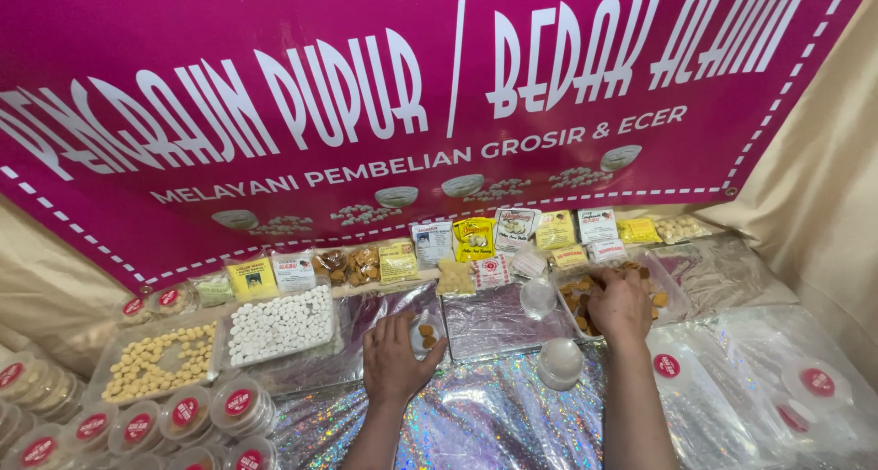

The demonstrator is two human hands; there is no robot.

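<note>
Left hand [393, 360] curled around a small round clear plastic cup [426, 334], fingers cupping its left side and thumb at the lower right rim — a few orange-brown pellets [426, 336] sat inside it. Right hand [620, 305] was well apart to the right, reaching palm-down into a clear plastic tray of orange-brown pellets [660, 298]; fingertips dipped among the pieces, whether pinching one I could not tell. Between the hands, on the shiny holographic foil table cover [494, 415], stood a stack of white-clear round lids [560, 362], and an empty clear cup [538, 296] just beyond it.

Left of the held cup lay a tray of white round tablets [279, 324] and beside it a tray of pale yellow pellets [157, 360]. Clear round tubs with red circular labels [187, 413] crowded the lower left corner; two more red-labelled lids [667, 366] lay at right. Along the back ran a row of small plastic packets with yellow and white labels [476, 240] — above it hung a large magenta banner with white lettering [366, 113].
</note>
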